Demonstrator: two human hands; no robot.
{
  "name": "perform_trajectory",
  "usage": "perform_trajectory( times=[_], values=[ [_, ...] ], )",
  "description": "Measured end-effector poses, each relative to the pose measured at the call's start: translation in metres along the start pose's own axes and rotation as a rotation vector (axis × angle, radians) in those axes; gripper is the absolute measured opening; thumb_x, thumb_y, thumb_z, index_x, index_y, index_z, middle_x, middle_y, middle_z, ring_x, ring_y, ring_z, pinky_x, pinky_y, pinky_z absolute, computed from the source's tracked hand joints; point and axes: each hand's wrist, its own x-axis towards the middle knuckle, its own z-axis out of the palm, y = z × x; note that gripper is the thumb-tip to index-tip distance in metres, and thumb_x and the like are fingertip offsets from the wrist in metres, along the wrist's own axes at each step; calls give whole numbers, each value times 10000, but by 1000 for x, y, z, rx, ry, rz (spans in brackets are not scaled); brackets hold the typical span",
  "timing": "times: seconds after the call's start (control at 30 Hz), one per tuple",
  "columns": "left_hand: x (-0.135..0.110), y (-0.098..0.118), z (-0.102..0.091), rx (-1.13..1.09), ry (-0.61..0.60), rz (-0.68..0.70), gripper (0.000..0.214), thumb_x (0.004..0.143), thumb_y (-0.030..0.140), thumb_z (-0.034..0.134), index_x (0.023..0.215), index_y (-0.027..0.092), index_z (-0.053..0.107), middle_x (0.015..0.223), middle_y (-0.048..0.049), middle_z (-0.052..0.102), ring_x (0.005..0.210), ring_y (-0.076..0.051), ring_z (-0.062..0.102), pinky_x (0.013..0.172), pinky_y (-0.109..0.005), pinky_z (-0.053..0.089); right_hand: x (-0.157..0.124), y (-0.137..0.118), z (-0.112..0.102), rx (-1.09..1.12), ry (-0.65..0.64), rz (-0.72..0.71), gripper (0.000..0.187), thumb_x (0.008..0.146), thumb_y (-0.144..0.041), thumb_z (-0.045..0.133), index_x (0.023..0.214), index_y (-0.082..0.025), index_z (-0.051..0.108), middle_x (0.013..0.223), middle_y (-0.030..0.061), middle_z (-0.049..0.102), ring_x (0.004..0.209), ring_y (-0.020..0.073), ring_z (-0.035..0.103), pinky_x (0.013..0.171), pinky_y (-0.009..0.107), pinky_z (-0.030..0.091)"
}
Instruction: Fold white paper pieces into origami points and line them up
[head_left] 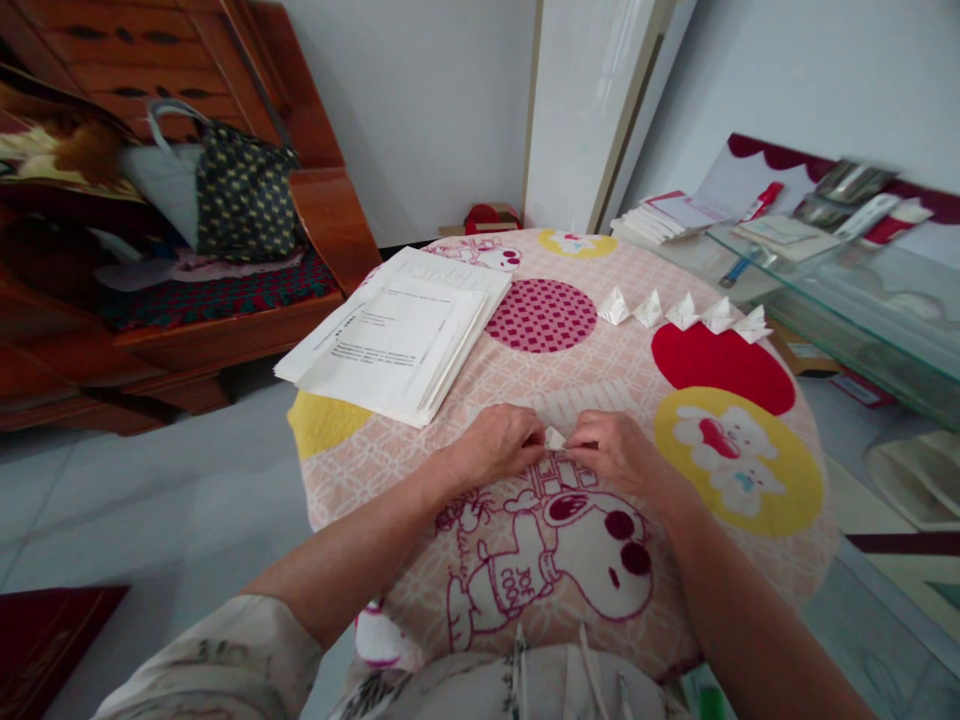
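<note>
Both hands meet over the middle of a round table with a patterned cloth (465,470). Between them is a small piece of folded white paper (554,438), mostly covered by the fingers. My left hand (504,440) is closed on its left side, fingertips pinching it. From the right, my right hand (609,446) pinches the opposite edge, fingers curled. Beyond the right hand stand several pointed folded paper pieces (682,311) in a row. To the left of the hands lies a stack of printed paper sheets (397,335).
A glass shelf (840,320) with papers, a metal bowl (851,185) and a red marker (763,201) borders the table's right side. At the left stands a wooden bench (330,215) bearing a dark patterned bag (244,195). A red object (484,218) is behind the table.
</note>
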Motion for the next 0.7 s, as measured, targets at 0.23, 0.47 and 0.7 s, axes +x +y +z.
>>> perform_trajectory(
  times=[0.23,0.47,0.7],
  values=[
    [7,-5,-1,-110,6,-87,194,863,232,618,724,163,734,680,-37,681,631,-150,573,628,-274,364,6,5,5,282,46,244,297,813,-274,665,527,-197,650,452,-22,540,441,114,437,442,259,279],
    [14,-7,0,-140,37,-198,224,810,247,643,613,171,718,562,-4,624,521,-117,475,568,-271,289,14,-2,4,352,25,456,232,752,-195,676,521,-180,650,423,-13,579,355,97,469,361,212,303],
    [19,-6,1,-31,24,-254,205,796,286,661,652,169,749,601,-25,659,544,-128,511,564,-270,312,19,-10,-4,361,-44,540,239,763,-89,649,539,-169,627,446,-7,610,323,78,482,344,182,334]
  ],
)
